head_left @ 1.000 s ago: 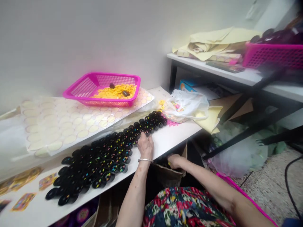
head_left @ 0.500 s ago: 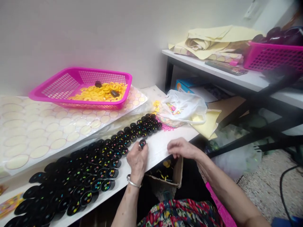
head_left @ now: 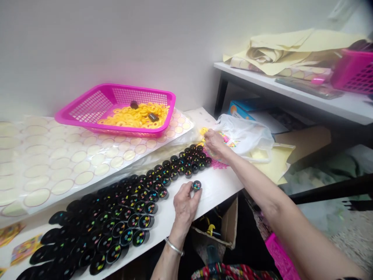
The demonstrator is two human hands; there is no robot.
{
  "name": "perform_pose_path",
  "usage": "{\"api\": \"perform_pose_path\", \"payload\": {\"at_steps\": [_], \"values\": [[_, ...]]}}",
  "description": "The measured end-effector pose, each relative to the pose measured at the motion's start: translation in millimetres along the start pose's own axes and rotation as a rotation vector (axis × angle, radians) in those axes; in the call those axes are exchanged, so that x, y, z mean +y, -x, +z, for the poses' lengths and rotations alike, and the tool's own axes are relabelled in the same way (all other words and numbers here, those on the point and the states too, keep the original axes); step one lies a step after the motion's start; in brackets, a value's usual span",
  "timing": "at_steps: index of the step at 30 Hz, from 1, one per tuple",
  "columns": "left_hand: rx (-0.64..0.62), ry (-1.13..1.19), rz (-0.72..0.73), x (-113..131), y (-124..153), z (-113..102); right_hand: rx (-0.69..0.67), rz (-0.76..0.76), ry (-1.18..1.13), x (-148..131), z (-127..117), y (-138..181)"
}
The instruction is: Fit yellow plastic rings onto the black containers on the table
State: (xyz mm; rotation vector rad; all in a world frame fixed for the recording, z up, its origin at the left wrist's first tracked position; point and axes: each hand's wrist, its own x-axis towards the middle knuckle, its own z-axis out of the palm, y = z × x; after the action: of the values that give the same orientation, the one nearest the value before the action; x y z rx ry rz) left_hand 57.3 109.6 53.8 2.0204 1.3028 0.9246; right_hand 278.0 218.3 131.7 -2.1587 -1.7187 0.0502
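Observation:
My left hand (head_left: 185, 202) grips a small black cup (head_left: 196, 185) with coloured bits inside, between thumb and fingers, at the front edge of the white table (head_left: 166, 212). Farther back, my right hand (head_left: 216, 144) has its fingers curled down at a small pile of yellow pieces (head_left: 203, 131). Its fingertips are partly hidden, and what they hold cannot be made out. Many similar black cups (head_left: 140, 206) stand in close rows to the left of my left hand. Pink pieces (head_left: 219, 165) lie below my right wrist, beside a white plastic bag (head_left: 247, 130).
A pink basket (head_left: 67, 114) of yellow rings stands on a sheet of printed circles (head_left: 100, 171) by the wall. Below the table edge is an open cardboard box (head_left: 231, 229). A white shelf (head_left: 303, 87) with papers rises at the right.
My right hand has moved from the table's front edge back to the yellow pieces. My left hand still holds the black cup. The view has shifted slightly left.

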Motion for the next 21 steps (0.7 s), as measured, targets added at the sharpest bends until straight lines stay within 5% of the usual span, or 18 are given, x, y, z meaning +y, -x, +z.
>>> {"api": "perform_pose_path", "payload": {"at_steps": [6,12,21], "values": [[-0.042,0.032,0.002,6,0,0,-0.08,-0.043,-0.042,15,-10,64],[-0.084,0.053,0.005,9,-2,-2,0.017,0.032,-0.083,40,14,145],[-0.096,0.058,-0.005,9,-2,-1,0.026,0.03,0.071,34,32,139]]}}
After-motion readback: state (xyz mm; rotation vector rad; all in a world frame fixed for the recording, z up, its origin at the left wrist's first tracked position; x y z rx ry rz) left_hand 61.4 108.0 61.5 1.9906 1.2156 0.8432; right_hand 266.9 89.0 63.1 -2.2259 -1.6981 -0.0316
